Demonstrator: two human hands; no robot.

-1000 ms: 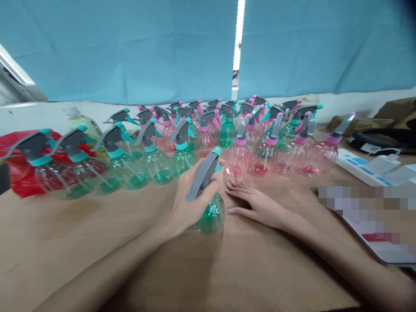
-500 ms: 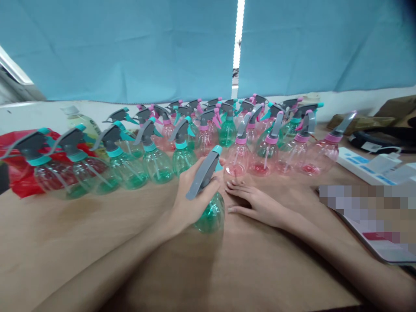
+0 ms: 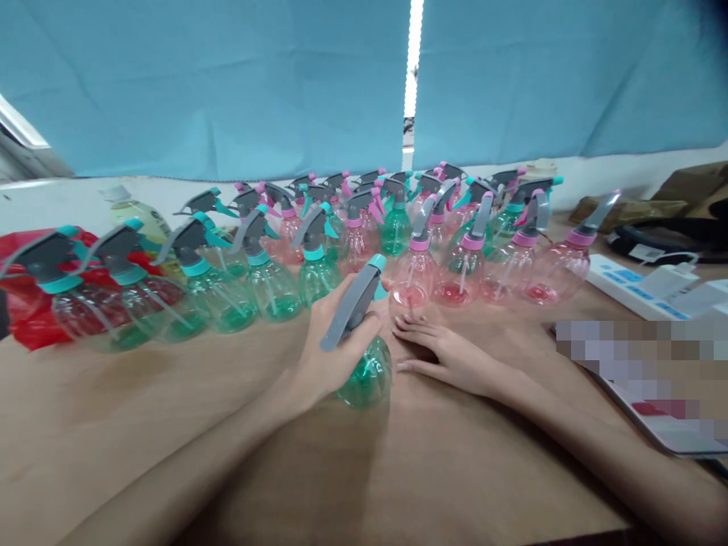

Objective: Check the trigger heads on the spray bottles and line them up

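Note:
My left hand (image 3: 327, 345) is wrapped round the neck of a green spray bottle (image 3: 367, 375) with a grey and teal trigger head. That bottle stands on the wooden table (image 3: 227, 455), its nozzle pointing away from me. My right hand (image 3: 435, 349) lies flat on the table to the right, fingers stretched out, palm down. Just beyond its fingertips stands a pink spray bottle (image 3: 413, 280), apart from the green one. A row of green spray bottles (image 3: 227, 299) stands to the left, and pink spray bottles (image 3: 506, 273) continue the row to the right.
More green and pink bottles (image 3: 356, 246) crowd behind the front row. A red plastic bag (image 3: 28, 318) and a pale drink bottle (image 3: 139, 216) are at the left. At the right lie a white power strip (image 3: 631, 288), a black cable coil (image 3: 642, 239) and a flat device (image 3: 665, 432).
The view has shifted very slightly. My left hand keeps its hold on the green spray bottle, and my right hand stays flat on the table.

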